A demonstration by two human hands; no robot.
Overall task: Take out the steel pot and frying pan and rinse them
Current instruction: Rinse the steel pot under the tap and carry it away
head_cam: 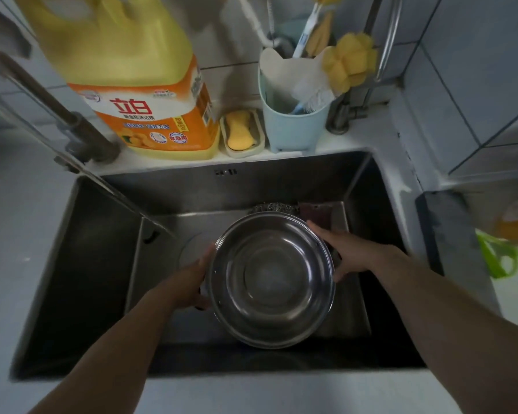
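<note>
The steel pot [271, 279] sits inside the sink [81, 264], toward the middle of the basin and a little nearer its right wall, its open mouth facing up and its inside bare and shiny. The person holds it from both sides. The left hand [189, 283] presses against the pot's left rim, thumb up along the edge, the fingers curled under the side out of view. The right hand [346, 252] lies against the right rim with its fingers stretched out straight toward the back of the sink, the thumb tucked down by the pot's wall; whether it truly grips I cannot tell.

Just behind the pot, against the back of the basin floor, a steel scourer [275, 208] lies beside a dark red cloth [317, 211].

Along the ledge at the sink's back edge stand a big yellow detergent bottle [138, 85], a small tray with a yellow sponge [241, 131], and a pale blue holder [293, 121] stuffed with brushes. A faucet [57, 106] rises at the back left corner, its spout reaching over the basin.
</note>
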